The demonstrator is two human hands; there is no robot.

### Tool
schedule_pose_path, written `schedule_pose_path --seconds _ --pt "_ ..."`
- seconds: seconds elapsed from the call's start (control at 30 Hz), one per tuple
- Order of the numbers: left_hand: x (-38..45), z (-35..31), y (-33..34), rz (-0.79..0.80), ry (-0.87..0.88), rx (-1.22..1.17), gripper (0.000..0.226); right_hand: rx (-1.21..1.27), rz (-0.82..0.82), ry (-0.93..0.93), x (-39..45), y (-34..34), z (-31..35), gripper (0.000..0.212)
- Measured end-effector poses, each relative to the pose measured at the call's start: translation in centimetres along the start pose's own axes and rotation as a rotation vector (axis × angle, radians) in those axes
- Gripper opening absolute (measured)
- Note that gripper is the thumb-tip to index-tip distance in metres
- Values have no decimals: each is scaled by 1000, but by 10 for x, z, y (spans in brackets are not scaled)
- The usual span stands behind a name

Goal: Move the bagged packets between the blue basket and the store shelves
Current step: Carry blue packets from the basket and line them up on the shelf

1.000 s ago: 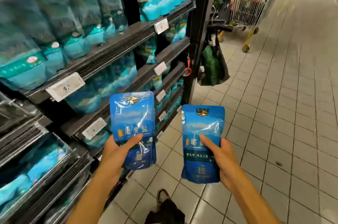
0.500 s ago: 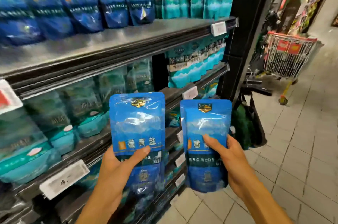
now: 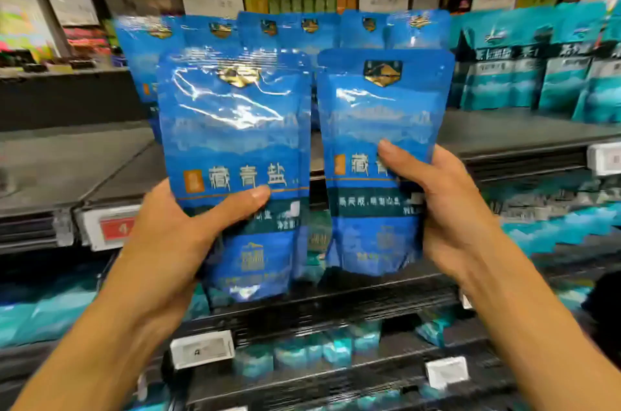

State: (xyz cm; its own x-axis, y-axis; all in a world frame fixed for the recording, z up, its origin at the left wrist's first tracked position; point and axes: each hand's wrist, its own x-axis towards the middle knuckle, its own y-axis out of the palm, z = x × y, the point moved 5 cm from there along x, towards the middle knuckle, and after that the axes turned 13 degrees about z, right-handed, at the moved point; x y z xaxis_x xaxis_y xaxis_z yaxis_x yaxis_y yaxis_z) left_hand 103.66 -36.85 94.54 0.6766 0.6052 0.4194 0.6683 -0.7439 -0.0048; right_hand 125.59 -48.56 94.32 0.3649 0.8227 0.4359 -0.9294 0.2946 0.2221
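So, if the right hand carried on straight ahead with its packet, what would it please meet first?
Probably the row of blue packets standing on the shelf; the right hand and its packet sit directly before them, though depth is unclear.

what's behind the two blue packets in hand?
Behind the glossy blue packet in the left hand and its twin in the right hand: a row of matching blue packets standing on the dark shelf. Their lower halves are covered.

Dark metal store shelving (image 3: pixel 524 131) fills the frame, white price tags (image 3: pixel 201 348) clipped along its edges, teal packets (image 3: pixel 551 71) at upper right, blurred colourful displays (image 3: pixel 27 24) at upper left.
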Motion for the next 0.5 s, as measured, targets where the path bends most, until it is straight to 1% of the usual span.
schedule_pose_path --seconds 0.07,0.13,0.27,0.3,0.4,0.5 --pt "27 -21 -18 -23 7 25 53 42 50 -14 35 15 14 39" --pt "57 -34 -43 -21 -26 36 56 64 64 -17 72 30 24 36" --pt "108 -44 -99 -37 -71 2 44 56 88 -22 143 64 25 25" --pt "119 -43 -113 -51 -70 17 42 43 95 -18 160 71 21 26" --pt "146 -30 -146 -86 -73 33 44 -40 104 7 200 88 -1 48" --pt "166 -7 -165 -136 -97 -3 46 -80 144 89 223 99 -35 50"
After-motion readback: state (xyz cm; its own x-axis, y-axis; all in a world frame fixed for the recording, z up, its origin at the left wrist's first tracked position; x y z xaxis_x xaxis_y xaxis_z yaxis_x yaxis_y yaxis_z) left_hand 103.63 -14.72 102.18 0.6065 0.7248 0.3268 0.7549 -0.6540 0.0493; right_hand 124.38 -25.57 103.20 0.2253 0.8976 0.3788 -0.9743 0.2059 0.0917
